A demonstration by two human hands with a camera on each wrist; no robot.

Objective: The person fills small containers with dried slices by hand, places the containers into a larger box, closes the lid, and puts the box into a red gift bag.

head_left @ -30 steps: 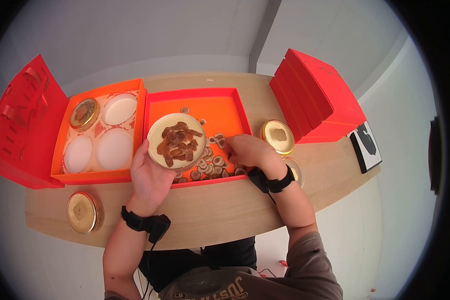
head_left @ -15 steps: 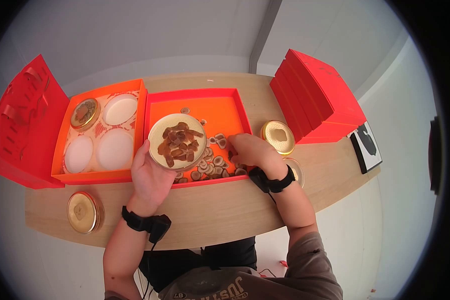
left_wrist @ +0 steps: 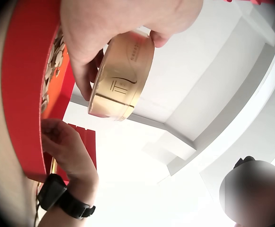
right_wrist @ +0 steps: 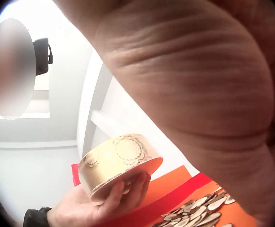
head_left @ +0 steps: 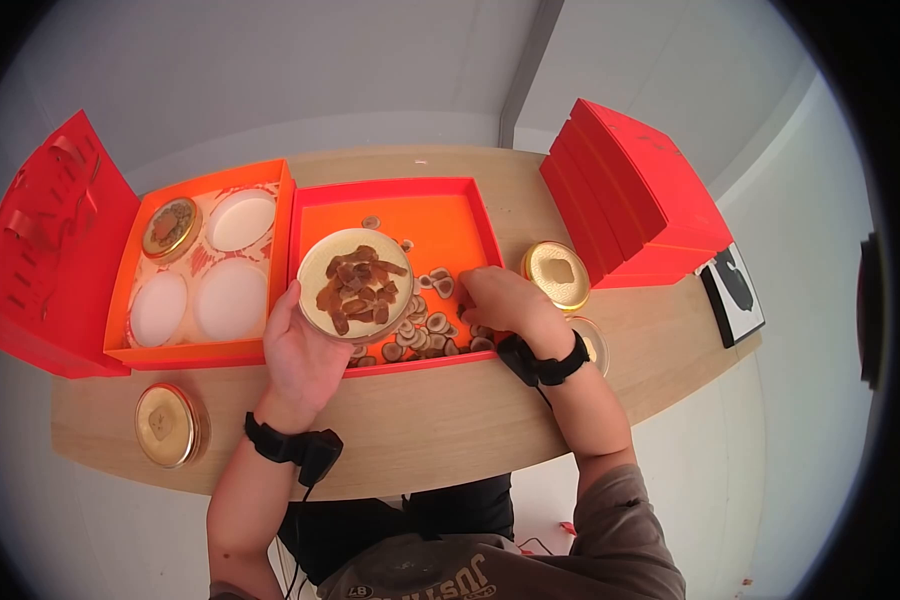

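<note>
My left hand grips a round golden tub from below, raised over the shallow red tray. Amber-brown dried chunks lie heaped on the tub's cream-coloured top. In the left wrist view, fingers and thumb wrap its side. Thin oval dried slices, pale with dark rims, are scattered over the tray's orange floor, mostly towards the front. Down among them at the tray's right side is my right hand, fingers bent; its fingertips are hidden and I cannot tell whether they pinch a slice.
Left of the tray, an orange box has round white wells, one bearing a filled gold-rimmed jar. A red panel with ribbon stands beside it. Round tubs sit front left and right, near stacked red boxes.
The right hand's fingers have shifted very slightly among the slices, a little up and right. The left hand holds the tub almost still.
</note>
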